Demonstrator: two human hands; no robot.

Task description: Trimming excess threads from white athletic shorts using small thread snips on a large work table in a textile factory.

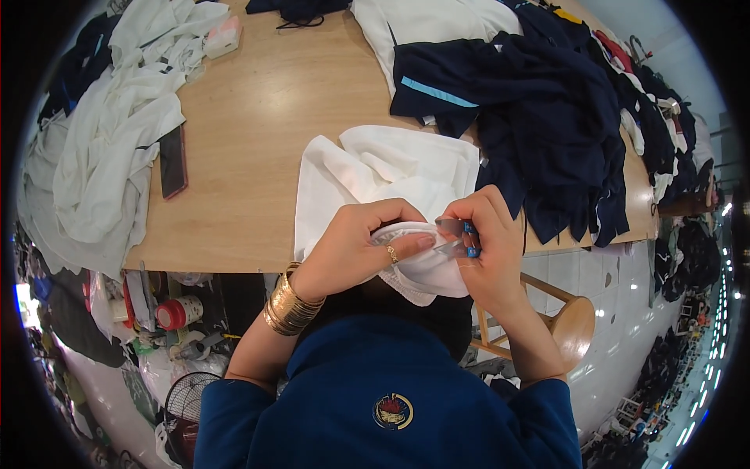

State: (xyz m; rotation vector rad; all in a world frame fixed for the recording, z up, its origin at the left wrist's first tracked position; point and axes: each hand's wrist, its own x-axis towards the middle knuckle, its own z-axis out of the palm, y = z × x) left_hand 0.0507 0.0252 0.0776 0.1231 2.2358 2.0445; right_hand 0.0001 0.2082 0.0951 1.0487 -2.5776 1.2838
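Note:
A white garment [367, 173] lies partly on the table, and its near end hangs over the front edge into my hands. My left hand [361, 241] is closed on a folded, rounded edge of it, with the thumb on top. In my right hand [490, 244] is a small pair of thread snips [461, 238] with blue on the handle. Their blades point left at the cloth, close to my left thumb. The right fingers hide part of the snips, and I cannot make out whether the blades touch a thread.
White garments [117, 156] are heaped at the left, beside a dark phone [173, 162] and a small pink-and-white box [223, 37]. Navy garments [547, 117] cover the right of the wooden table [234, 180]. A round wooden stool [574, 332] stands at the lower right.

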